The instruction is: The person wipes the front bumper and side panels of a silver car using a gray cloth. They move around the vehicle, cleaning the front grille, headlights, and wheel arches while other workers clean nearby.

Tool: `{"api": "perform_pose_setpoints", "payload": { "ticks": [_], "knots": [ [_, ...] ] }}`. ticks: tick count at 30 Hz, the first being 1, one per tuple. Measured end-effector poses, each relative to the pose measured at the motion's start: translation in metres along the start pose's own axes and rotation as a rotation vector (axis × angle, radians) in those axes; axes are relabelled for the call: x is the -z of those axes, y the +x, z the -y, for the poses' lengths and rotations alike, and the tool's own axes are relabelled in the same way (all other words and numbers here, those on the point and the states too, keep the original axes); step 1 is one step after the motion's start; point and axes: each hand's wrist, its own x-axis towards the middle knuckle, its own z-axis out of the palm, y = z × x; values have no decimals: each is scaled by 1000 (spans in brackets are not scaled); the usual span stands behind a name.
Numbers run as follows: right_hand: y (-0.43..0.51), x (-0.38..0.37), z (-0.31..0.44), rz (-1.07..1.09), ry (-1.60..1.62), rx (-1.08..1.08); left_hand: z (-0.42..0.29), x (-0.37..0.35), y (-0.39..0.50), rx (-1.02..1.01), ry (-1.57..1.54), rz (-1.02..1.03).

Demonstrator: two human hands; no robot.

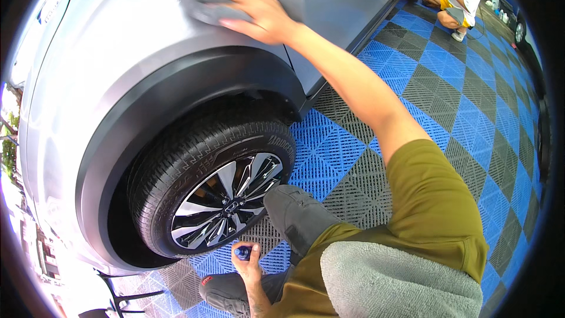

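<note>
My right hand (260,11) lies flat with fingers spread against the silver car's fender (137,22), above the black wheel-arch trim (198,64). A blurred grey patch (198,2) around the fingers looks like a cloth, though its edges are smeared. Lower down, my left hand (248,269) is wrapped around a small dark blue bottle (242,252), seen from its top, near one knee. Between the two hands is the wheel, with a Bridgestone tire (176,181) and a black-and-silver Honda alloy rim (229,205).
A light grey towel (397,282) drapes over my upper body. Blue and dark grey grid tiles (326,150) cover the floor. A person (461,0) crouches farther along the car. Black metal legs (128,296) stand at lower left; another vehicle's wheel (521,31) shows at right.
</note>
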Motion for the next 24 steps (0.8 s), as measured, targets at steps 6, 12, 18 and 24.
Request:
{"api": "perform_pose_setpoints", "payload": {
  "ticks": [6, 12, 18, 24],
  "knots": [
    [-193, 14, -11, 207, -83, -283, 6, 4, -6, 70, -21, -7],
    [-221, -3, 3, 120, -227, -485, -8, -9, -7, 26, -135, 17],
    [21, -8, 9, -101, -218, -126, 18, -5, -7, 42, -72, -19],
    [92, 4, -31, -45, -41, -118, 15, -21, 3, 42, -121, 3]
  ]
}}
